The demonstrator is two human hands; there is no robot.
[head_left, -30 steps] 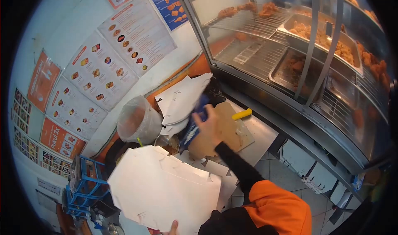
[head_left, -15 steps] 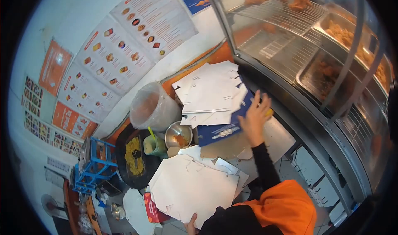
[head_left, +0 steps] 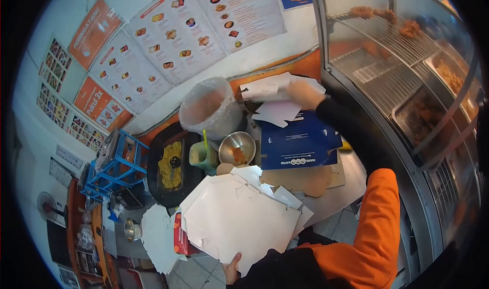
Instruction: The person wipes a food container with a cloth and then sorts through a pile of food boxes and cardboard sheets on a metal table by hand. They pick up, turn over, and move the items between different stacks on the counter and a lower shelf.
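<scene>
My left hand (head_left: 232, 267) grips the near edge of a stack of flat white box blanks (head_left: 242, 220), with its thumb on top. Some folded tabs stick up along the stack's far side. My right hand (head_left: 304, 94), smeared by motion, is over more white blanks (head_left: 265, 87) at the back of the counter; its fingers cannot be made out. In front of those sheets lies a blue printed box blank (head_left: 299, 145), its lettering facing up. Beneath its near edge is a brown board (head_left: 333, 177).
Left of the blanks stand a metal bowl (head_left: 237, 147), a green-tinted tub (head_left: 202, 156), a bag-lined bin (head_left: 211, 108) and a black tray (head_left: 153, 172) of yellow food. A glass food cabinet (head_left: 377, 75) lines the right side. A blue rack (head_left: 122, 159) stands at left.
My right hand has moved from the blue blank's right side to the back. The white sheets there have shifted backward, baring more blue. My left hand keeps its hold; the view has turned leftward.
</scene>
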